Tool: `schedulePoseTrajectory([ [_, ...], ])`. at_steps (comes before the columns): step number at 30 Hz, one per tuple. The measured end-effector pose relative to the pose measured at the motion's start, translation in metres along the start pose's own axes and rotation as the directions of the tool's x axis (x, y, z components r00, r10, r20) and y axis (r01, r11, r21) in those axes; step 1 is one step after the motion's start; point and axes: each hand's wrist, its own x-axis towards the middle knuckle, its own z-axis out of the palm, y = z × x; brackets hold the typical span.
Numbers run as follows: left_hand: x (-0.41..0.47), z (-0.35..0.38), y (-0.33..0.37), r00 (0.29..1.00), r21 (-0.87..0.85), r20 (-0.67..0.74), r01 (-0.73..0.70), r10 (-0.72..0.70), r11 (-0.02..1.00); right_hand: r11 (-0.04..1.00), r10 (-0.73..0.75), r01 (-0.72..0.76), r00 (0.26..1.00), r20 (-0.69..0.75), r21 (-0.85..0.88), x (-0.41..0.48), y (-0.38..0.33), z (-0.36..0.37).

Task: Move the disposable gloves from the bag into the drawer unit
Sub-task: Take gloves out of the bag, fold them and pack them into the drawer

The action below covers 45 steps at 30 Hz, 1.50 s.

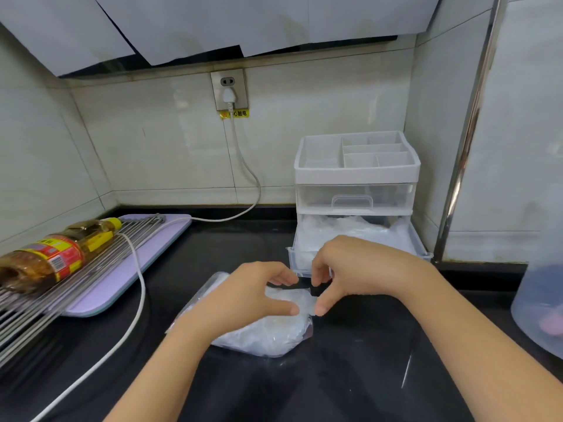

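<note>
A clear plastic bag (pixel 268 336) stuffed with thin white disposable gloves lies on the black counter just in front of me. My left hand (pixel 243 296) rests on top of the bag and pinches its mouth. My right hand (pixel 350 269) pinches the same crumpled plastic from the right side. Behind the hands stands a white drawer unit (pixel 356 172) with a divided top tray. Its upper drawer is closed; its lower drawer (pixel 350 233) is pulled out and holds crumpled clear gloves.
An oil bottle (pixel 51 257) lies on a metal rack (pixel 45 303) over a purple board (pixel 131 269) at the left. A white cable (pixel 134 300) runs from the wall socket (pixel 229 89) across the counter. A translucent container (pixel 539 306) stands at the right edge, beside a metal pole (pixel 466 141).
</note>
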Motion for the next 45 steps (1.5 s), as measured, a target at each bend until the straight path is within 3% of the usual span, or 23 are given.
schedulePoseTrajectory([
  [4, 0.003, 0.026, -0.009, 1.000, -0.035, -0.027, -0.009, 0.008, 0.999, 0.999, -0.040, 0.039, 0.999, 0.034, 0.033, 0.015, -0.001, 0.020],
  [12, 0.011, 0.045, -0.018, 0.994, -0.001, -0.097, 0.047, -0.046, 0.999, 0.968, -0.070, 0.119, 0.974, -0.217, 0.220, 0.000, 0.024, -0.014],
  [16, 0.016, 0.042, -0.024, 0.998, -0.053, -0.042, 0.043, -0.045, 0.998, 0.831, -0.008, 0.277, 0.873, -0.488, 0.483, -0.013, 0.034, -0.034],
  [20, 0.012, 0.020, -0.020, 0.995, -0.339, 0.081, -0.022, 0.053, 0.940, 0.678, 0.118, 0.415, 0.753, -0.647, 0.607, -0.023, 0.036, -0.044],
  [23, 0.008, 0.002, -0.003, 0.994, -0.461, -0.069, -0.112, 0.090, 0.880, 0.629, 0.209, 0.454, 0.683, -0.700, 0.631, -0.024, 0.036, -0.046],
  [27, 0.011, -0.004, 0.041, 0.965, -0.421, -0.247, -0.188, 0.087, 0.887, 0.670, 0.263, 0.441, 0.611, -0.747, 0.597, -0.019, 0.032, -0.044],
  [33, 0.039, 0.003, 0.074, 0.967, -0.338, -0.249, -0.141, 0.056, 0.931, 0.754, 0.368, 0.326, 0.509, -0.778, 0.570, -0.018, 0.040, -0.044],
  [38, 0.071, -0.018, 0.068, 0.978, -0.501, -0.207, -0.089, -0.020, 0.861, 0.711, 0.484, 0.268, 0.484, -0.729, 0.650, -0.014, 0.063, -0.044],
  [43, 0.108, -0.037, 0.060, 0.941, -0.421, -0.333, -0.095, -0.057, 0.902, 0.731, 0.549, 0.132, 0.470, -0.691, 0.670, -0.002, 0.088, -0.034],
  [45, 0.123, -0.039, 0.057, 0.912, -0.337, -0.410, -0.123, -0.029, 0.933, 0.790, 0.530, 0.042, 0.455, -0.715, 0.612, 0.003, 0.094, -0.028],
])
